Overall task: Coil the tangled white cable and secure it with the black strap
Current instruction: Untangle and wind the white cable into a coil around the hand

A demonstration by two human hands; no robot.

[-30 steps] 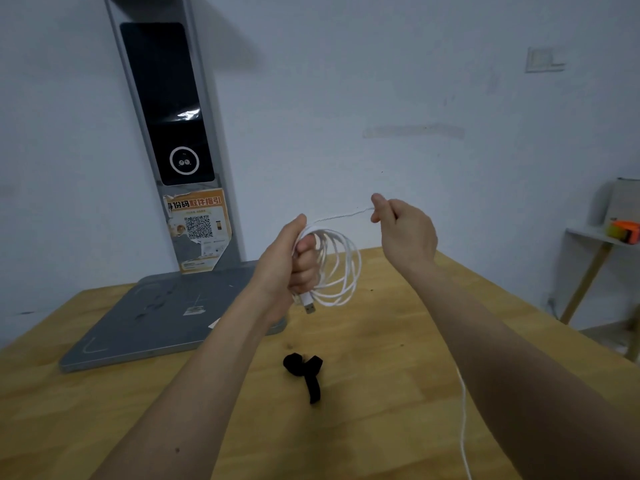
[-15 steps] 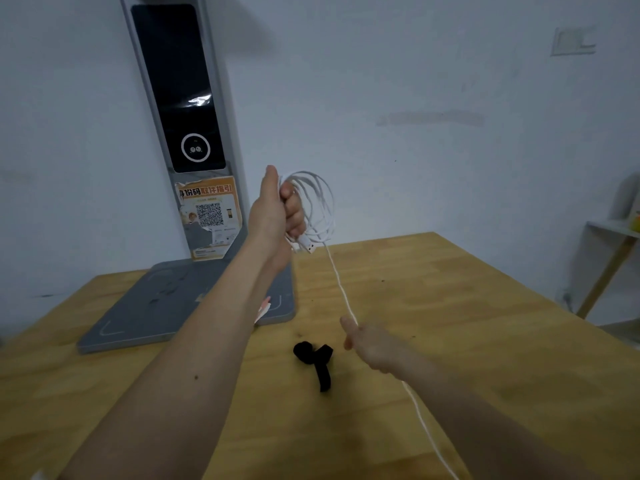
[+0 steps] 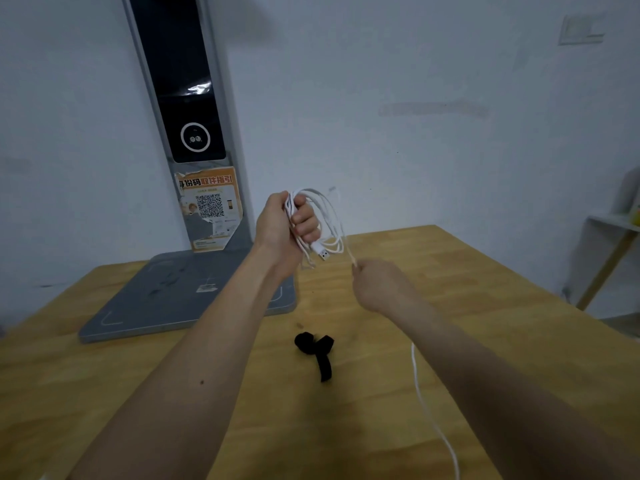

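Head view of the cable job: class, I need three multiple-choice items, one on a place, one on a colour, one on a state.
1. Where does the black strap lie?
A. on the wooden table
B. round the coil
C. on the grey base

2. What colour is the cable?
A. black
B. white
C. orange

3. What is the left hand doing?
A. resting flat on the table
B. pinching the strap
C. gripping the coiled loops

Key: 1 A, the strap sits loose on the wood between the forearms; 2 B, loops and trailing end are white; 3 C, its fingers curl round the loops while the right hand pinches the free run.
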